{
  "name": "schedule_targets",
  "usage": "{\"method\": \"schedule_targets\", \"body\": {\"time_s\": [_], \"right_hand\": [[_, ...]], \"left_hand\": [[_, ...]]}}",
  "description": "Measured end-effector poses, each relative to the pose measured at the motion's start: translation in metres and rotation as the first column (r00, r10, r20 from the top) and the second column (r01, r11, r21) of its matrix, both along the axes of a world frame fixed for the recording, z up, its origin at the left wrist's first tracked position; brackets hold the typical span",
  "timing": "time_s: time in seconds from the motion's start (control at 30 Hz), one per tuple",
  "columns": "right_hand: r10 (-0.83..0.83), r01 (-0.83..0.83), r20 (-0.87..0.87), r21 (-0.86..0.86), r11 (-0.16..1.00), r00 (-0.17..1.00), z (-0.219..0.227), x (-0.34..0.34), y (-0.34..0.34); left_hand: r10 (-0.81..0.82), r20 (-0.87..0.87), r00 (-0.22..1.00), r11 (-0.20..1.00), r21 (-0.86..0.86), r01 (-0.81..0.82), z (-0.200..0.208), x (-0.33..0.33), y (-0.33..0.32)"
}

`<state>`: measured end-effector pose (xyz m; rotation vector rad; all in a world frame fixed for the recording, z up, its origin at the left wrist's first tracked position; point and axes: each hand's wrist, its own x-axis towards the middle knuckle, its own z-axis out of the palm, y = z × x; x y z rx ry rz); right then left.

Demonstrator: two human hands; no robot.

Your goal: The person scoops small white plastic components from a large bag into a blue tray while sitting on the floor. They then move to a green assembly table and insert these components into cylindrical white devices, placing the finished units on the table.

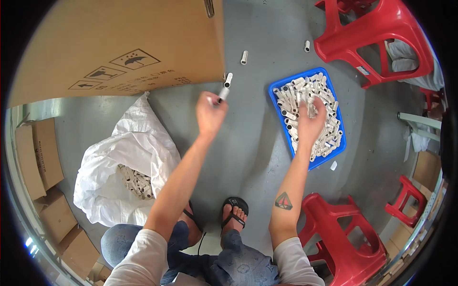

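My left hand (211, 114) is closed on a small white plastic piece with a dark end, held over the floor in front of the big carton. A similar loose white piece (228, 80) lies just beyond it, by the carton's corner. My right hand (311, 121) reaches into a blue tray (290, 144) heaped with such pieces. Its fingers are curled around one or more white pieces (312, 111); how many is hidden. To the left, an open white woven sack (95, 190) shows more white pieces (136, 181) inside.
A large brown carton (157, 38) stands at the far left. Two more pieces lie on the grey floor (257, 100). Red plastic stools (381, 33) stand at the far right, with another red stool (343, 243) near right. Smaller cartons (47, 152) line the left edge.
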<state>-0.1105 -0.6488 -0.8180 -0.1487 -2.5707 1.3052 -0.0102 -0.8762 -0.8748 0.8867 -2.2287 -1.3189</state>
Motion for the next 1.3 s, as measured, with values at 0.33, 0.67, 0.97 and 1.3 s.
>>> {"method": "schedule_targets", "body": {"time_s": [0.33,0.67,0.97,1.3], "right_hand": [[-0.15,0.116,-0.074,-0.338,0.934,0.986,0.022,0.014,0.019],[0.152,-0.16,-0.101,-0.075,0.984,0.983,0.004,-0.068,-0.021],[0.108,-0.093,-0.024,0.334,0.938,0.994,-0.067,-0.206,-0.039],[0.081,-0.136,0.264,0.195,0.971,0.961,-0.071,-0.252,-0.032]], "left_hand": [[-0.528,-0.146,0.837,0.76,0.358,0.542,0.069,-0.071,0.105],[-0.297,0.157,0.942,0.897,-0.291,0.332,-0.022,0.007,0.008],[-0.306,0.281,0.909,0.79,-0.458,0.408,-0.021,0.007,0.024],[-0.284,0.363,0.887,0.784,-0.445,0.433,-0.019,0.005,0.027]]}}
